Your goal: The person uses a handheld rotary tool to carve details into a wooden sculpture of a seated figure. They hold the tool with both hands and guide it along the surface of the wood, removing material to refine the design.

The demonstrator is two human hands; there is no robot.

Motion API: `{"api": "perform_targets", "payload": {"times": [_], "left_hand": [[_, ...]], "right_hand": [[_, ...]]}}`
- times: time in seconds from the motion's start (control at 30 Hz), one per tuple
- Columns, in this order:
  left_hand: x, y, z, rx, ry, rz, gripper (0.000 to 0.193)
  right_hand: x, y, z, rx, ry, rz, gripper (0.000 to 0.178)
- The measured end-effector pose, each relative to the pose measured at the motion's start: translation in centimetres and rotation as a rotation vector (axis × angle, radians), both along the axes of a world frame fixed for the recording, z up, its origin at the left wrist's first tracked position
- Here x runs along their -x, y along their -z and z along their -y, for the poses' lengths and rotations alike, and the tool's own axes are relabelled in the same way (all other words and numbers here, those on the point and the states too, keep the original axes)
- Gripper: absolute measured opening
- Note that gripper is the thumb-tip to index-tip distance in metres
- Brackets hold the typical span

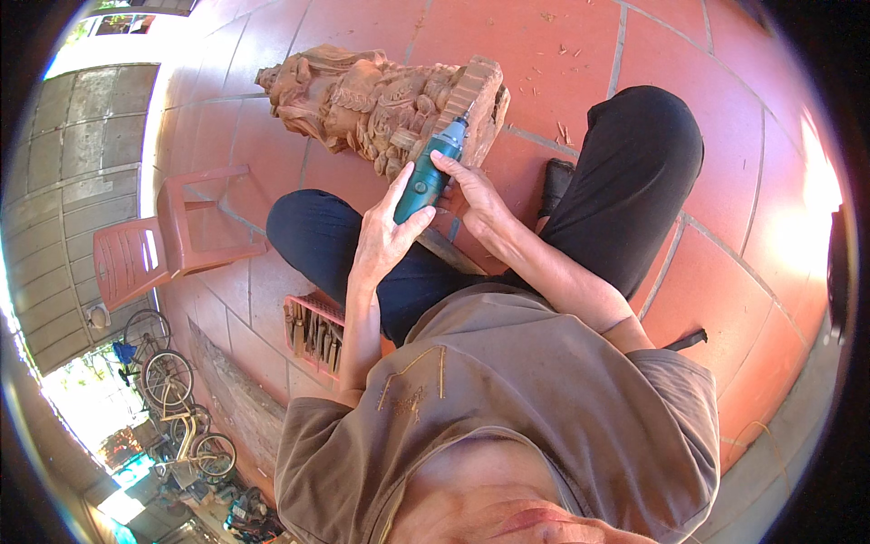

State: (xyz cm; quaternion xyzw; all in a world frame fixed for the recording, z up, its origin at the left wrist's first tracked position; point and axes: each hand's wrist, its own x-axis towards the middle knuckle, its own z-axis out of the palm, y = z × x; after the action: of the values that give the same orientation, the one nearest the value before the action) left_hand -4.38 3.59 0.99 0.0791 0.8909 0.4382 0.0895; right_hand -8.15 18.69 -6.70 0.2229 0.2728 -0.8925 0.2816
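A teal rotary tool [422,184] with a grey collar is held between both hands, its thin bit angled up and away toward the base of a carved wooden figure [362,102]. Whether the bit touches the wood I cannot tell. My left hand [385,234] wraps the tool's rear part from the left, thumb along its near end. From the right, my right hand [473,198] grips it nearer the collar, thumb on top and the other fingers partly hidden beneath. The reddish-brown figure lies on its side on the tiled floor, its flat base toward the right.
A pink basket [292,342] full of wooden-handled hand tools [319,334] stands left of my seated body. Farther left is a reddish plastic chair [172,227], with bicycles [169,379] beyond. Wood chips [564,134] litter the tiles. A dark strip-like object [687,340] lies at right.
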Motion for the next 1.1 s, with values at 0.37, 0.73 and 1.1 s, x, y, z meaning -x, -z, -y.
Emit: {"api": "perform_targets", "payload": {"times": [0.37, 0.73, 1.1], "left_hand": [[0.1, -0.5, 0.1, -0.048, -0.045, 0.107, 0.066], [0.4, 0.3, 0.7, -0.019, -0.07, 0.034, 0.067], [0.5, 0.1, 0.8, -0.035, -0.105, 0.074, 0.067]], "right_hand": [[0.4, 0.1, 0.6, 0.065, 0.026, 0.011, 0.041], [0.9, -0.3, 1.2, -0.005, 0.002, -0.007, 0.044], [1.6, 0.6, 1.8, 0.007, -0.03, -0.014, 0.051]]}}
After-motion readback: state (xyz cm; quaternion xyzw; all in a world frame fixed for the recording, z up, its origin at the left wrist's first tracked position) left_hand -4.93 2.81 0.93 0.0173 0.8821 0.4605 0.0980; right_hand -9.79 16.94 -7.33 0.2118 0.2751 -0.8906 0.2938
